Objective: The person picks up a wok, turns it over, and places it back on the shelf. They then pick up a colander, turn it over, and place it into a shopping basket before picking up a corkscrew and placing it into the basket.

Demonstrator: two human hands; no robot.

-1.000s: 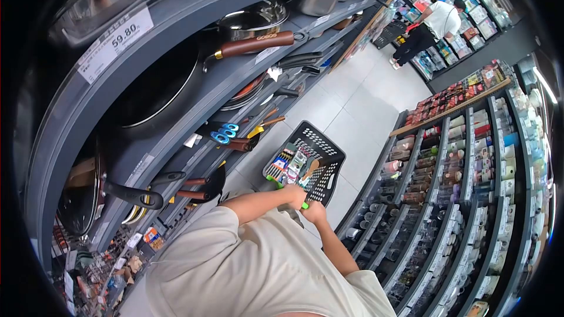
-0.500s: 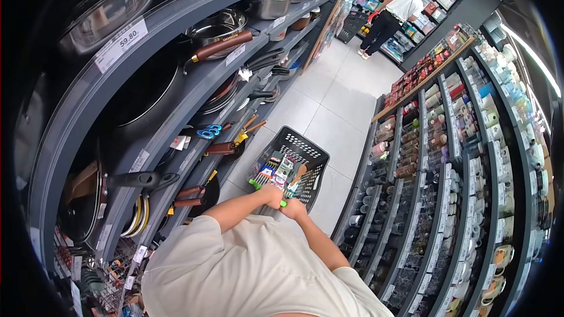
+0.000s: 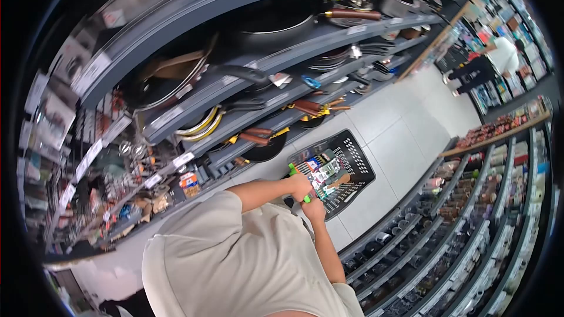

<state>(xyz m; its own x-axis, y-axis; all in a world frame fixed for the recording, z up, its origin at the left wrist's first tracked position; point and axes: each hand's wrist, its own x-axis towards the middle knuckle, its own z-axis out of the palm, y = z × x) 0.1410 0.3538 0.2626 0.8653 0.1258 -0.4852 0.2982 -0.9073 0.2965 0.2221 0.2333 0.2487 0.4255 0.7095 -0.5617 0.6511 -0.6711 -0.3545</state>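
A dark grey shopping basket (image 3: 359, 158) with a perforated wall sits in front of me, low over the floor. My left hand (image 3: 301, 186) is wrapped round its bright green handle (image 3: 292, 169). Close beside it on the same handle, my right hand (image 3: 312, 206) is closed too. Inside the basket lie several packaged goods (image 3: 323, 167), with a brown wooden-looking utensil (image 3: 339, 182) on the near right side. My fingers hide part of the handle.
Shelves of pans and pots (image 3: 276, 29) run along the left. On the right are shelves of cups and glassware (image 3: 411, 223). Between them runs a tiled floor (image 3: 382, 135). At the far end a person (image 3: 499, 58) in a white top stands near a display.
My view has swung to the left, so the shelves, basket and far person appear shifted right and turned. Both hands keep their hold on the handle.
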